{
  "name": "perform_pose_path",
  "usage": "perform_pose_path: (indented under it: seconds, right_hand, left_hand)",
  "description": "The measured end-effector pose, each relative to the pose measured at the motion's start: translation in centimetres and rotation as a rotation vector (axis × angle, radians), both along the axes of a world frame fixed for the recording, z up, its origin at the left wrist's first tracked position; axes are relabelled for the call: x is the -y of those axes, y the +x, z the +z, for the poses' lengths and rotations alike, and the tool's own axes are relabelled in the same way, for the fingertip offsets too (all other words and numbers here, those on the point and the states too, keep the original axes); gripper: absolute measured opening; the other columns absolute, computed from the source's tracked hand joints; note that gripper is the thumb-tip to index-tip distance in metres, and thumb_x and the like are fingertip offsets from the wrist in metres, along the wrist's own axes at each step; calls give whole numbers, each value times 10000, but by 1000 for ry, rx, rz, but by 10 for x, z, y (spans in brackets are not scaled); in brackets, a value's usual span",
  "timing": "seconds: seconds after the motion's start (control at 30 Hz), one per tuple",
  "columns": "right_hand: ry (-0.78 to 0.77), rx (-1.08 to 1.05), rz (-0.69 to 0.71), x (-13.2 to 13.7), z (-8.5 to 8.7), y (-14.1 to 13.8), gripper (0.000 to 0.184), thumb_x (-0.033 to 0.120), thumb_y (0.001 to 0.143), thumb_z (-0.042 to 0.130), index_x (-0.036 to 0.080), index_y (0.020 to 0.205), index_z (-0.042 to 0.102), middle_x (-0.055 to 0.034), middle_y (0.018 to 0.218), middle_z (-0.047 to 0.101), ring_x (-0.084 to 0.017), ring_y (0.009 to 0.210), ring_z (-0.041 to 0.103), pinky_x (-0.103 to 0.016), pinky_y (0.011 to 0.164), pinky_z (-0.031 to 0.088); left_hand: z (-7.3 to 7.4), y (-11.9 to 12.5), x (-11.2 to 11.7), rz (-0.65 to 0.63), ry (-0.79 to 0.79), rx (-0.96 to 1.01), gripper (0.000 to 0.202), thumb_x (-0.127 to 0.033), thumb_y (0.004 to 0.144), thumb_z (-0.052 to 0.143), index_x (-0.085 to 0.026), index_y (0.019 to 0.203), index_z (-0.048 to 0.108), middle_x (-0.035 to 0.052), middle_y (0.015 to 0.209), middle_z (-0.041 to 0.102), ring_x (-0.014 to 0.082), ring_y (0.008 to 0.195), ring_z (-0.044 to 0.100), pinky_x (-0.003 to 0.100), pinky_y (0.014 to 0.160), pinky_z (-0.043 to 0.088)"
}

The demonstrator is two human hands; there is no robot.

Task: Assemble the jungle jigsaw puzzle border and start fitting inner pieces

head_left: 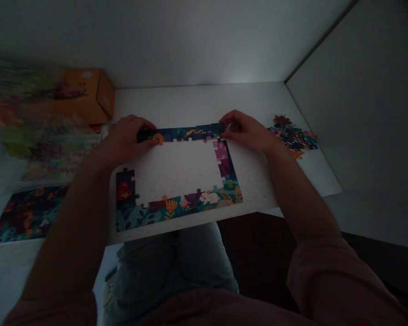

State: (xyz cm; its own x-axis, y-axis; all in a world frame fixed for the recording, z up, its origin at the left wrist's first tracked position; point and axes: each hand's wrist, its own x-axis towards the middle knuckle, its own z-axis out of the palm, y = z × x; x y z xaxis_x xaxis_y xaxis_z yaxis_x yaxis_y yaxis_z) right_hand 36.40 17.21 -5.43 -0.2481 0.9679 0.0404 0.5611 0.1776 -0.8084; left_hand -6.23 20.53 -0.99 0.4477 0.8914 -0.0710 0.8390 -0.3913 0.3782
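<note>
A partly joined jigsaw border lies on the white desk [197, 104], with a bottom strip [177, 208] showing a white rabbit and foliage. Its top strip of dark blue pieces [187, 134] runs between my hands. My left hand [127, 138] grips that strip's left end, and my right hand [241, 131] pinches its right end. A purple-patterned section [222, 158] forms the right side. A separate dark piece group [125, 188] sits at the left side. White desk surface shows inside the border.
A heap of loose puzzle pieces [292, 138] lies at the desk's right. An orange cardboard box [85, 96] and colourful printed sheets [29, 213] sit at the left. White walls bound the back and right. My jeans-covered lap [173, 267] lies below the desk's front edge.
</note>
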Motion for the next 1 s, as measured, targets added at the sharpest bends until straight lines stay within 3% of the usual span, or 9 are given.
perform_pose_path:
  seconds: [0.17, 0.5, 0.63, 0.73, 0.87, 1.0]
  right_hand:
    - [-11, -34, -11, -3, -5, 2, 449, 665, 942, 952, 349, 1234, 820, -45, 1036, 774, -308, 930, 665, -451, 804, 575]
    - [-5, 0, -7, -4, -3, 2, 513, 739, 922, 965, 309, 1189, 876, -41, 891, 747, -278, 833, 622, -416, 708, 508]
    - [11, 36, 5, -4, -3, 4, 464, 678, 938, 974, 307, 1205, 896, -52, 922, 752, -280, 840, 617, -435, 753, 527]
    - [35, 64, 24, -4, -4, 5, 435, 659, 967, 959, 307, 1218, 912, -68, 978, 761, -288, 865, 626, -456, 798, 546]
    - [61, 91, 48, -6, -5, 5, 416, 658, 995, 934, 315, 1231, 930, -85, 1057, 777, -296, 890, 640, -475, 842, 575]
    - [103, 106, 84, -6, -4, 4, 406, 646, 1015, 914, 316, 1250, 947, -104, 1163, 774, -295, 907, 653, -492, 888, 600]
  left_hand:
    - [5, 3, 2, 12, -28, -20, 560, -654, 1005, 688, -306, 1431, 792, 127, 1447, 788, 447, 1405, 665, 527, 1218, 516]
    - [9, 4, 8, 13, -24, -24, 552, -598, 1053, 656, -269, 1474, 796, 138, 1504, 740, 431, 1444, 648, 541, 1278, 482]
    - [8, 2, 7, -17, -17, -45, 573, -556, 1103, 626, -194, 1521, 775, 180, 1537, 727, 408, 1403, 661, 539, 1282, 495]
    - [5, 0, 5, -29, -29, -65, 551, -614, 1123, 623, -244, 1497, 787, 151, 1513, 739, 409, 1395, 655, 532, 1266, 516]
    - [2, -3, 2, -46, -31, -58, 564, -609, 1144, 600, -192, 1473, 789, 161, 1498, 737, 382, 1372, 659, 520, 1271, 510]
    - [2, -3, 0, -37, -38, -51, 508, -615, 1117, 670, -228, 1418, 806, 145, 1434, 764, 378, 1348, 672, 493, 1229, 538]
